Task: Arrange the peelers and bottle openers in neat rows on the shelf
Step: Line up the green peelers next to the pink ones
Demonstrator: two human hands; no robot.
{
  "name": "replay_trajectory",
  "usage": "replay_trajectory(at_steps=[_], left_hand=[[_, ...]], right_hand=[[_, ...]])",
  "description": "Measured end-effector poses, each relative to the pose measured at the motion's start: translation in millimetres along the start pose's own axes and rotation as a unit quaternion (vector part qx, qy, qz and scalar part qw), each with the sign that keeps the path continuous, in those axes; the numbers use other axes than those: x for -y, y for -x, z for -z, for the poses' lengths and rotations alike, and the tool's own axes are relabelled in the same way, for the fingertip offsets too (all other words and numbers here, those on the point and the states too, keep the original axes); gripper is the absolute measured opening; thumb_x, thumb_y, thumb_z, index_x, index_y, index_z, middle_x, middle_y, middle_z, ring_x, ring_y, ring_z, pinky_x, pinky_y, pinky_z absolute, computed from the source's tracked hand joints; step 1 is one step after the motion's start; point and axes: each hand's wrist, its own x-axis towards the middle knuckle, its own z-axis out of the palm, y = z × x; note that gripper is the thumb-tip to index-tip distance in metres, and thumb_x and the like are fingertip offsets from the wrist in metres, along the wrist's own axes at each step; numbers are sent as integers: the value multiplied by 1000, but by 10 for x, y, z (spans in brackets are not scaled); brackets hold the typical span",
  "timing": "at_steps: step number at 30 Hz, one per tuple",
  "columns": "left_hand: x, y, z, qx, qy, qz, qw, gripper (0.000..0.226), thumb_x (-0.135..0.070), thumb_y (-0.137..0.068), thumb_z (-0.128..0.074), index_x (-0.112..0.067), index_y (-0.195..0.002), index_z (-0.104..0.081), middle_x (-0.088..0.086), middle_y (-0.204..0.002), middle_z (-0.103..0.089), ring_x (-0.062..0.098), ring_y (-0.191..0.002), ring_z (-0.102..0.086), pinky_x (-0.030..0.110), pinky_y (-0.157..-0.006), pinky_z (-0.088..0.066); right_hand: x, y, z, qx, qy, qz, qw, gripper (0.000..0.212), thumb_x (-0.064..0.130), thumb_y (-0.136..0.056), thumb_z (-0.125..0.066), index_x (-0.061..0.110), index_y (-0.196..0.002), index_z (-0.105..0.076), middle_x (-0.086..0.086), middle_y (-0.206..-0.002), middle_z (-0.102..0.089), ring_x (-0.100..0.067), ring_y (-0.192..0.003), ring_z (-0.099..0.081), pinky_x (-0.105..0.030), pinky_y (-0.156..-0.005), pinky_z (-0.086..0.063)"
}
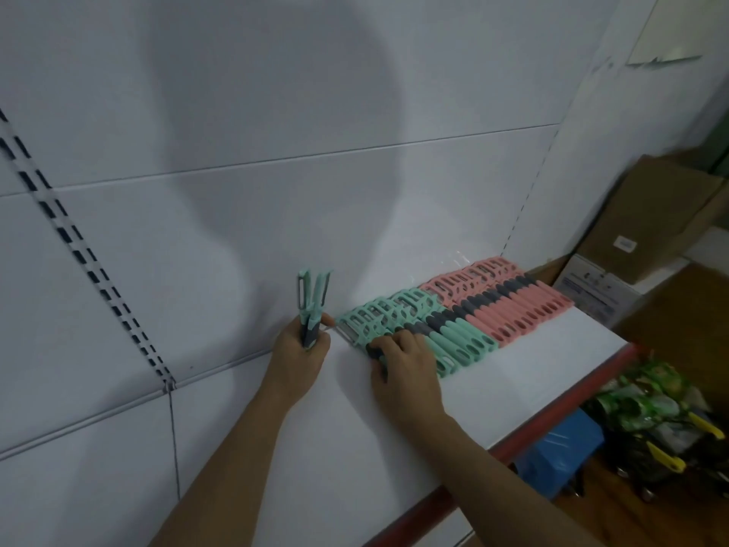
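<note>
Left hand (pixel 300 349) clenched round spare mint peelers (pixel 313 298), upright by back panel, likely as ready stock. Right hand (pixel 406 361) fingers curled on end peeler (pixel 372 349) at mint row (pixel 398 313) left end, seemingly snugging it in line. Pink row (pixel 505 302) lies to right on shelf (pixel 513 380).

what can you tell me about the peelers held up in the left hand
The held peelers are mint green with dark grey grip sections, plastic by the look, and one head shows a slim metal-looking blade. There seem to be two or three, bunched together and upright, heads up. The left hand grips them round the grey parts, just left of the mint row on the white shelf.
</note>
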Motion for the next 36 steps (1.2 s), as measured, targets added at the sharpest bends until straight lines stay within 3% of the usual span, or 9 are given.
replay_trajectory(at_steps=[11, 18, 21, 24, 26, 29, 32, 34, 36], left_hand=[[-45, 62, -29, 10, -12, -10, 1000, 23, -37, -78, -57, -28, -97, -66, -3, -54, -38, 20, -52, -31, 30, -52, -30], [-166, 122, -62, 36, 18, -30, 999, 18, -14, -86, -54, -25, -98, -61, 3, -68, -47, 21, -62, -41, 33, -61, -36], [-247, 147, -54, 101, 7, -67, 993, 25, -5, -85, -54, -18, -105, -58, -5, -89, -61, 9, -82, -58, 23, -76, -47], [-246, 150, -22, 132, 19, -46, 990, 17, -4, -82, -53, -15, -96, -56, -9, -78, -62, -4, -72, -55, 14, -69, -45], [-230, 161, -3, 139, 32, -40, 989, 11, -12, -79, -54, -15, -89, -54, -14, -72, -62, -5, -66, -51, 11, -63, -42], [-263, 157, -8, 147, 55, -47, 986, 29, -10, -80, -53, -10, -109, -59, -13, -94, -67, -1, -87, -61, 17, -79, -49], [-270, 139, -22, 72, 70, -24, 995, 23, -5, -76, -47, -5, -97, -55, -5, -87, -62, 11, -83, -58, 25, -77, -47], [-279, 129, -37, -3, 106, 7, 994, 14, -3, -74, -46, -7, -87, -51, 3, -76, -58, 19, -71, -54, 27, -68, -48], [-302, 96, -59, -31, 133, 23, 990, 10, -1, -90, -50, -11, -87, -49, 7, -66, -53, 20, -58, -47, 27, -55, -44]], right_hand=[[-54, 32, -7, 6, 2, 4, 1000, 16, 14, -94, -61, 16, -106, -71, -1, -101, -61, -23, -95, -51, -37, -78, -42], [93, -61, 113, -60, -73, 43, 995, 20, 21, -91, -66, 15, -110, -72, -3, -103, -63, -24, -96, -56, -39, -78, -46], [299, -213, 182, 19, -235, 69, 969, 31, 21, -96, -63, 19, -126, -67, 1, -118, -61, -17, -112, -52, -31, -96, -43], [469, -351, 189, 119, -321, 67, 937, 30, 16, -99, -58, 22, -127, -66, 4, -125, -59, -13, -119, -50, -32, -101, -42], [506, -386, 157, 124, -342, 49, 930, 25, 14, -98, -59, 18, -121, -68, 3, -121, -61, -14, -115, -54, -37, -98, -47], [493, -420, 129, 80, -421, -36, 903, 11, 16, -100, -58, 9, -108, -63, -7, -104, -69, -26, -97, -66, -52, -87, -54], [440, -459, 148, 6, -521, -99, 848, 4, 20, -105, -53, 18, -102, -55, -8, -89, -75, -23, -85, -73, -40, -76, -60], [393, -445, 177, -27, -507, -111, 854, 3, 23, -104, -55, 23, -102, -57, -4, -74, -70, -17, -68, -69, -32, -61, -55], [343, -411, 179, -57, -437, -103, 892, 5, 27, -103, -56, 31, -101, -59, -3, -72, -64, -19, -58, -59, -35, -51, -48]])
